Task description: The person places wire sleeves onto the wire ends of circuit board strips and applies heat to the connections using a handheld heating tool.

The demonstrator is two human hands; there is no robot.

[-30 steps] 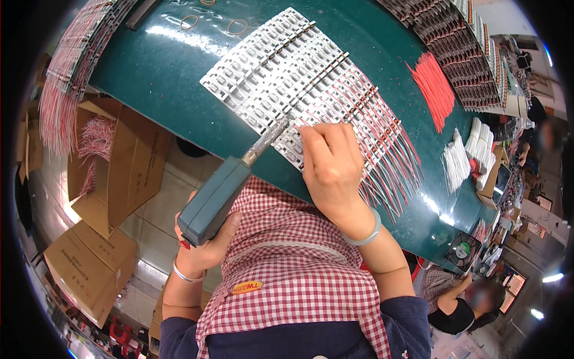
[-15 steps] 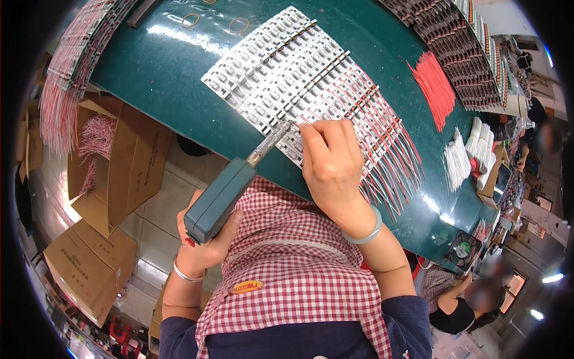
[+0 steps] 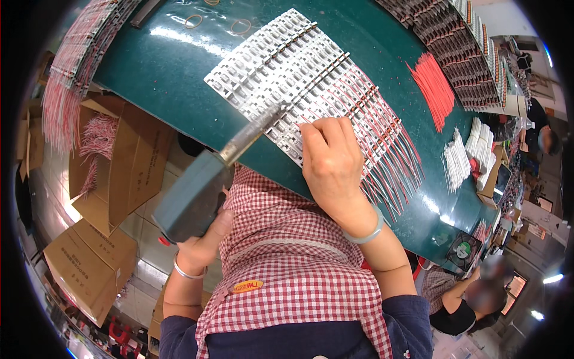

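My left hand is wrapped round a grey-green soldering gun with a long metal barrel. The gun's tip hovers at the near-left part of a panel of small white circuit boards, lying on the table. My right hand rests over the panel's near edge, thumb and fingers pinched on a thin wire, mostly hidden by the fingers. Rows of red and white wires stick out from the panel's right side, beyond that hand.
On the green table lie a bundle of red wires, bundles of white wires and rubber bands. Stacked boards stand far right, others with wires far left. Cardboard boxes sit left; a small fan stands right.
The soldering gun has swung left and tilted, its tip rising off the spot by my right fingertips and shifting slightly up-left. My right hand has stayed nearly still.
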